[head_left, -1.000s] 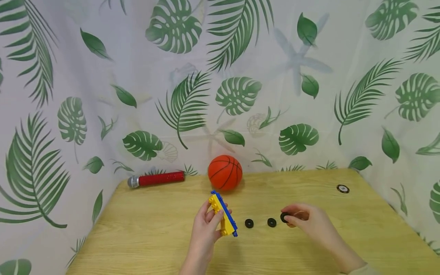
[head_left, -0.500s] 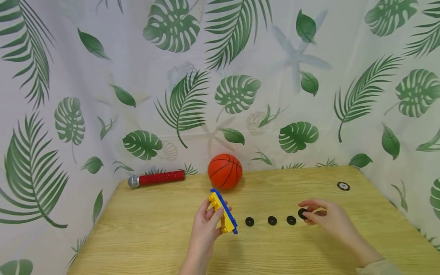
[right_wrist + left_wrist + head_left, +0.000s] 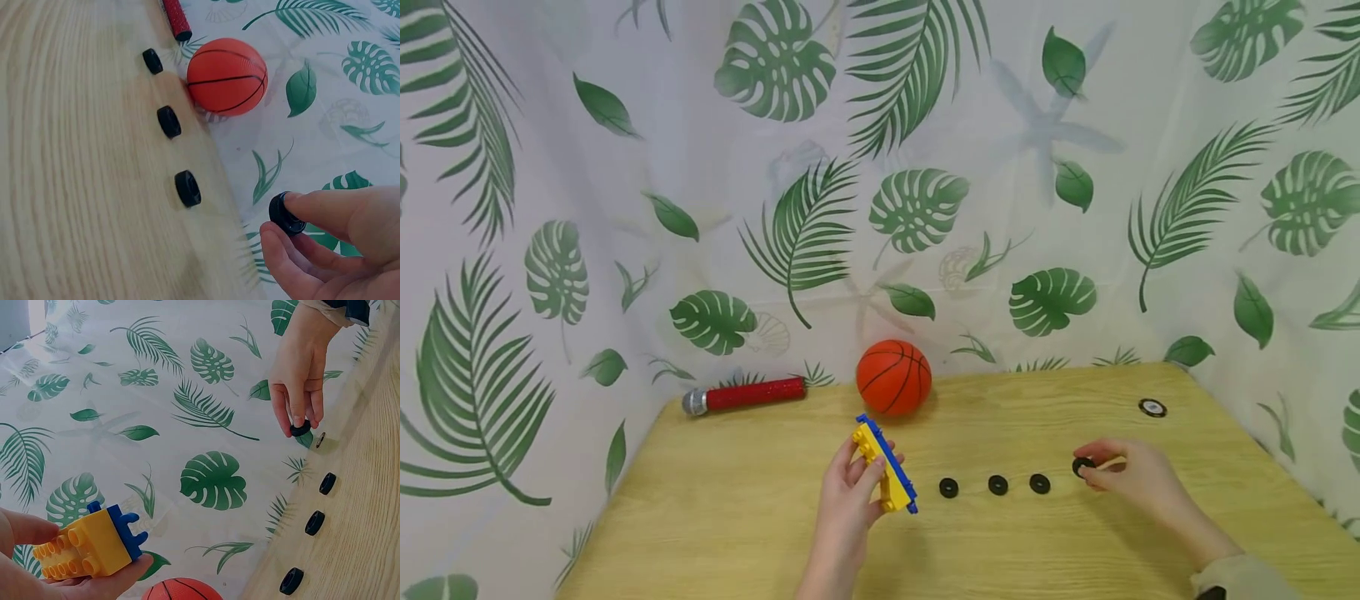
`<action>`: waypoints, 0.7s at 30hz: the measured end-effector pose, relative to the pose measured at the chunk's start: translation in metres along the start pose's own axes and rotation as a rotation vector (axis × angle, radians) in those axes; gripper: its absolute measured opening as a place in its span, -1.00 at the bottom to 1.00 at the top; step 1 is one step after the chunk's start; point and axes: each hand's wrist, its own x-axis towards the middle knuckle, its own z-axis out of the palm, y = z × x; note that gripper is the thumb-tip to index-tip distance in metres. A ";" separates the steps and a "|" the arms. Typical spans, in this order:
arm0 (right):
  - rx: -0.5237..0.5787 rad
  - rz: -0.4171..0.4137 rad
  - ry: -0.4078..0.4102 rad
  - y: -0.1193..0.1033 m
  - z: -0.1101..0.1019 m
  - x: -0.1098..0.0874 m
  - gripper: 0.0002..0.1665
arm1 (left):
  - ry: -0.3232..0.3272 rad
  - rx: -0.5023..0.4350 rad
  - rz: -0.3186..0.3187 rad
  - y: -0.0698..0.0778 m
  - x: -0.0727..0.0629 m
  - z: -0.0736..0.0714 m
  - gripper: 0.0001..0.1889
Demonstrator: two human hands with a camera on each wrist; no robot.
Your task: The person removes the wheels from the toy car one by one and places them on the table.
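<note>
My left hand (image 3: 847,504) holds a yellow and blue toy block car base (image 3: 887,471) above the table, gripped between thumb and fingers. Yellow studs and blue axle clips on the car base (image 3: 94,547) show in the left wrist view. On the right side, my right hand (image 3: 1138,477) pinches a small black toy tyre (image 3: 286,214) between thumb and fingertips, held over the tabletop. Three matching tyres lie flat in a row between the hands: the left tyre (image 3: 949,487), the middle tyre (image 3: 997,484) and the right tyre (image 3: 1040,483).
An orange toy basketball (image 3: 893,377) sits at the back of the wooden table (image 3: 715,508). To its left lies a red microphone (image 3: 752,393) with a silver head. A round black and white chip (image 3: 1152,407) rests at the back right. A leaf-printed curtain (image 3: 835,250) hangs behind.
A third tyre now lies at the right end of the row, let go by my right hand. That hand has moved right with another tyre. My left hand stays almost still.
</note>
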 end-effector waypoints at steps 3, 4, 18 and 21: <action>-0.068 0.001 -0.001 0.006 0.000 0.003 -0.59 | 0.015 -0.002 -0.014 0.000 -0.002 -0.002 -0.36; -0.086 0.001 0.003 0.007 0.000 0.004 -0.58 | 0.019 -0.001 -0.015 0.000 -0.002 -0.003 -0.36; -0.134 0.055 0.007 0.030 0.002 0.010 -0.54 | 0.002 0.009 -0.022 0.003 -0.002 -0.003 -0.35; -0.141 0.046 0.009 0.034 0.003 0.011 -0.54 | 0.000 0.013 -0.014 0.004 -0.002 -0.003 -0.35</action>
